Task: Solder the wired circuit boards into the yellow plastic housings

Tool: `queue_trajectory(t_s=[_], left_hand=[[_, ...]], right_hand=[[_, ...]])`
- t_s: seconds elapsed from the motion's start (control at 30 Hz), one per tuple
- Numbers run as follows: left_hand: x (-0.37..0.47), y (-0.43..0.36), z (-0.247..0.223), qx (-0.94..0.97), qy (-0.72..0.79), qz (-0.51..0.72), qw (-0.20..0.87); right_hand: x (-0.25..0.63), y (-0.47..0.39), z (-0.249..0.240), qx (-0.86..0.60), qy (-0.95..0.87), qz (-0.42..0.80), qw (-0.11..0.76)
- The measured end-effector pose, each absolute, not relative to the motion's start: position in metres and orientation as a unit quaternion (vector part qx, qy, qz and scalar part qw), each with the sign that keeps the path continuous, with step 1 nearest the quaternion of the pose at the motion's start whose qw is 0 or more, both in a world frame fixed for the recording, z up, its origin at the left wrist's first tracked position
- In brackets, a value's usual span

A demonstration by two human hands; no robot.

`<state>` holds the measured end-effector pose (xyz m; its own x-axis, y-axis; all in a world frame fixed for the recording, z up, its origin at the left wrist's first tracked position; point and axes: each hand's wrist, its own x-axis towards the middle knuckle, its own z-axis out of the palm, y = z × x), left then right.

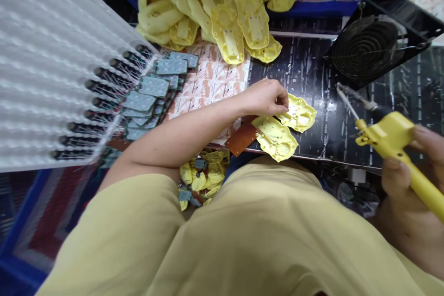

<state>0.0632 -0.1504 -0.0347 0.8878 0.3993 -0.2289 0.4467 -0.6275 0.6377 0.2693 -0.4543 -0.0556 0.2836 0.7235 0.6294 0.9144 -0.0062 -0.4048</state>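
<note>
My left hand (266, 97) reaches across the bench, its thumb and fingers pinched at the left end of a yellow plastic shell (301, 113). Part of that shell is hidden beneath the fingers. A second yellow shell (276, 138), with thin wires inside, lies just in front of it at the bench edge. Beside this one is a brown circuit board (242, 138). At the far right, my right hand (405, 194) grips a yellow soldering gun (390, 136). Its metal tip points up and left, apart from both shells.
Yellow shells (227, 34) are heaped at the back in a blue-edged bin. A black fan (367, 48) stands back right. Stacked grey-green boards (152, 88) lie left, beside a white ridged tray (69, 55) holding black wired parts. More pieces (204, 175) sit below the bench edge.
</note>
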Motion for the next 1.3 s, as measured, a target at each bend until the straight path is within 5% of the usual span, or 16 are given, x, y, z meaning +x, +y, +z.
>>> queue_trajectory(t_s=[0.1, 0.27, 0.93, 1.3], left_hand=[[0.067, -0.152, -0.033, 0.916, 0.223, -0.048, 0.331], [0.071, -0.154, -0.033, 0.932, 0.213, -0.067, 0.284], [0.074, -0.155, -0.032, 0.934, 0.212, -0.086, 0.276], [0.077, -0.158, -0.026, 0.934, 0.225, -0.103, 0.258]], right_hand=[[0.263, -0.446, -0.066, -0.626, -0.625, -0.194, 0.424], [0.249, -0.436, -0.075, -0.592, -0.677, -0.091, 0.427], [0.252, -0.436, -0.072, -0.589, -0.739, -0.032, 0.325], [0.264, -0.43, -0.07, -0.583, -0.692, -0.164, 0.393]])
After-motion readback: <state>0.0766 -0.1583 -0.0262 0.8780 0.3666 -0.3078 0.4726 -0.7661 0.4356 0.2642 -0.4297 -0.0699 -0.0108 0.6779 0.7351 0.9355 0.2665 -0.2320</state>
